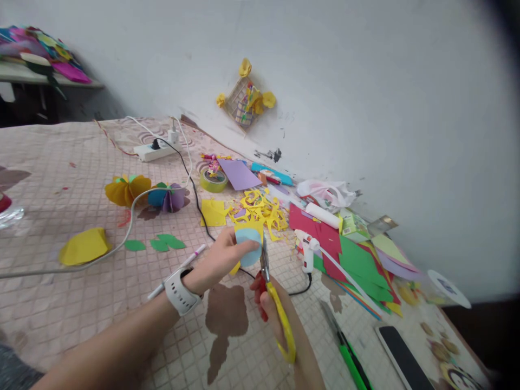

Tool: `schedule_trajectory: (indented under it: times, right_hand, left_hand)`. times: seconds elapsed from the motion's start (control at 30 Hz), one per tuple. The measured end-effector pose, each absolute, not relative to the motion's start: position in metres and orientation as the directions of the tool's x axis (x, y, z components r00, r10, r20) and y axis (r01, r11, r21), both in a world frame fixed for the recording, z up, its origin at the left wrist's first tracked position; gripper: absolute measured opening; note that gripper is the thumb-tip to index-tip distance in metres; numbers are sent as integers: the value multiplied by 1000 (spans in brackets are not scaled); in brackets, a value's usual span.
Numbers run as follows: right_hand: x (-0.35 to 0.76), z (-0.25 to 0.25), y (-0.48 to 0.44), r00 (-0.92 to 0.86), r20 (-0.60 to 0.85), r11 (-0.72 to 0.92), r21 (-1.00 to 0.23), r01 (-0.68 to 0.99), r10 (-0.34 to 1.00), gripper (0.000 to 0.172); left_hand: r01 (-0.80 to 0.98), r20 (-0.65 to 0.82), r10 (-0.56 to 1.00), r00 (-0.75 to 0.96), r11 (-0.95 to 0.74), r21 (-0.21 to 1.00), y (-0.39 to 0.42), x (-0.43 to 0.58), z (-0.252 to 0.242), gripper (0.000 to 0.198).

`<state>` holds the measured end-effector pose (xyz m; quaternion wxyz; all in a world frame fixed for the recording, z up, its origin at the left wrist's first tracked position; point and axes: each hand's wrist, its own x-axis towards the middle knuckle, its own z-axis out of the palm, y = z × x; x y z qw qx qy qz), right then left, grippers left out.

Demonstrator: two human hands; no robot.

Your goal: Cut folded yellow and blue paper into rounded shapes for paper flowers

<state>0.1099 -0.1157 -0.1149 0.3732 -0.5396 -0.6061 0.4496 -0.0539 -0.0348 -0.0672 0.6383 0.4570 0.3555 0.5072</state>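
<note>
My left hand [229, 254], with a white watch on its wrist, pinches a round light blue paper piece [248, 245] laid against yellow paper [254, 226]. Its thumb lies over the blue piece. My right hand [270, 303] is closed around the scissors [280, 319], which have yellow and red handles. The blades point up beside the right edge of the papers. Yellow paper scraps [274, 214] lie just beyond my hands. Whether the blades touch the paper is hard to tell.
A glue gun [307, 257] and green sheets [361, 265] lie right of my hands. Nearer are a green cutter [351, 360] and a phone [402, 355]. Paper flowers [128, 189], green leaves [166, 242], a marker [176, 272] and a power strip [156, 150] are leftward.
</note>
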Motion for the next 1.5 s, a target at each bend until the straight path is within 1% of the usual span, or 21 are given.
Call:
schedule_trajectory:
  times: [0.17, 0.47, 0.73, 1.0, 1.27, 1.5]
  right_hand:
    - [114, -105, -113, -212, -7, 58, -952, 301, 977, 25]
    - [115, -99, -111, -245, 6, 78, -956, 284, 970, 31]
    - [112, -103, -109, -211, -18, 41, -962, 272, 977, 50]
    - [113, -107, -111, -219, 0, 61, -961, 271, 976, 51]
    - [113, -108, -110, -216, -5, 54, -962, 267, 976, 49]
    - [114, -110, -110, -221, -33, 34, -956, 292, 975, 51]
  left_hand:
    - [-324, 16, 957, 290, 82, 943, -38, -51, -64, 17]
    - [-292, 13, 951, 308, 81, 953, -40, -52, -59, 19]
    - [-254, 24, 949, 315, 60, 965, -39, -53, -61, 22]
    - [-236, 18, 952, 307, 58, 970, -38, -52, -63, 23]
    - [-262, 34, 948, 317, 53, 964, -38, -52, -65, 24]
    - [-265, 22, 950, 310, 64, 962, -38, -52, -64, 23]
